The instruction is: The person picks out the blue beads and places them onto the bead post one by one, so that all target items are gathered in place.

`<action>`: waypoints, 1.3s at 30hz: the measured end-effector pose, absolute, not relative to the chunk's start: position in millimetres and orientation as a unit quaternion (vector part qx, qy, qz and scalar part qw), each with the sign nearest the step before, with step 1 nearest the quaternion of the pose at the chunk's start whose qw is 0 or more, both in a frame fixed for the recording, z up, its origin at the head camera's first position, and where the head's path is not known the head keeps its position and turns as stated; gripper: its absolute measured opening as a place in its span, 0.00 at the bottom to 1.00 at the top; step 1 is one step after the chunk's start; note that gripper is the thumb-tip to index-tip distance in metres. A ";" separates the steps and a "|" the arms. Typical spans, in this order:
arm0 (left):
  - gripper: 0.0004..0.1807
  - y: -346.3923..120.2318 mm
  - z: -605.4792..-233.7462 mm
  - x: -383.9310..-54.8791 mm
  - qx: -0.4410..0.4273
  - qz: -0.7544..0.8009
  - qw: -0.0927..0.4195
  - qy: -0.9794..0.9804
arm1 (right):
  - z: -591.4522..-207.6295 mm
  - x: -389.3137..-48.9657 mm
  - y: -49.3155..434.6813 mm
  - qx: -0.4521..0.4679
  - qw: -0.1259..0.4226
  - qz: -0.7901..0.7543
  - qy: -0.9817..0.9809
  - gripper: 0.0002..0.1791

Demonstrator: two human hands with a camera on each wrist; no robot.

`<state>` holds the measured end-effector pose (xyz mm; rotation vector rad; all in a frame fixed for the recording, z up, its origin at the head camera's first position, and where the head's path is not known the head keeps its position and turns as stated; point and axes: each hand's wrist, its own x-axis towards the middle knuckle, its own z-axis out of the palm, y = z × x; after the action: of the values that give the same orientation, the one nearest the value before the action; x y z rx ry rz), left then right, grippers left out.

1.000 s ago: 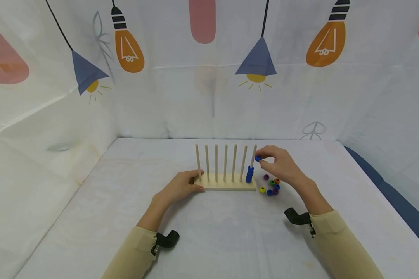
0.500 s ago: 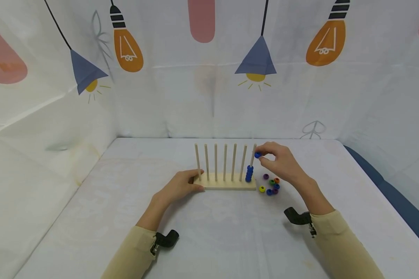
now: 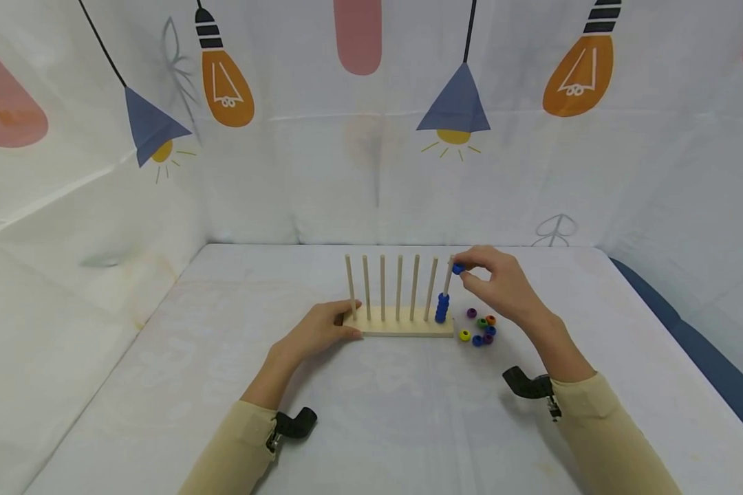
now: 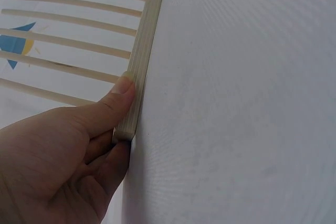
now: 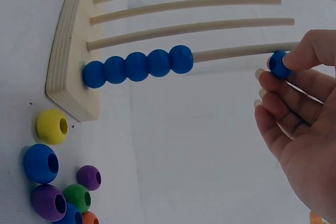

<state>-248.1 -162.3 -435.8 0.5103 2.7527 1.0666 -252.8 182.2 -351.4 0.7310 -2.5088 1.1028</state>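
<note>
Blue bead [image 5: 282, 67] pinched in raised right hand [image 3: 498, 282] beside peg [image 5: 231, 52], contact unclear; left hand [image 3: 318, 331] grips base [image 3: 408, 330].

Rack [image 3: 402, 328] standing on table [image 3: 371, 412], curtain [image 3: 371, 179] hanging behind. Left hand [image 3: 318, 328] gripping rack's left end. Bead stack [image 5: 136, 66] sitting low on rightmost peg [image 5: 231, 52]; right hand [image 3: 498, 278] holding single bead [image 5: 280, 65] beside peg's upper end. Loose beads [image 3: 482, 323] lying on table, right of rack.

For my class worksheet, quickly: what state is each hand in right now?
Left hand: gripping one end of the wooden base.
Right hand: pinching a blue bead between thumb and finger.
</note>
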 end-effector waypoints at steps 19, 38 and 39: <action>0.34 -163.5 -436.7 -248.8 0.176 0.357 0.070 0.915 | -345.7 -250.3 178.0 0.233 0.183 0.389 -0.872 0.13; 0.35 -163.7 -437.4 -249.0 0.172 0.358 0.074 0.915 | -342.2 -248.9 174.5 0.235 0.225 0.408 -0.853 0.13; 0.35 -163.7 -437.4 -249.1 0.172 0.359 0.073 0.915 | -341.6 -248.5 174.2 0.236 0.229 0.409 -0.851 0.13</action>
<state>-249.1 -163.7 -437.4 0.5177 2.7459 1.0765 -248.5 174.2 -341.6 0.6496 -2.3420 1.1270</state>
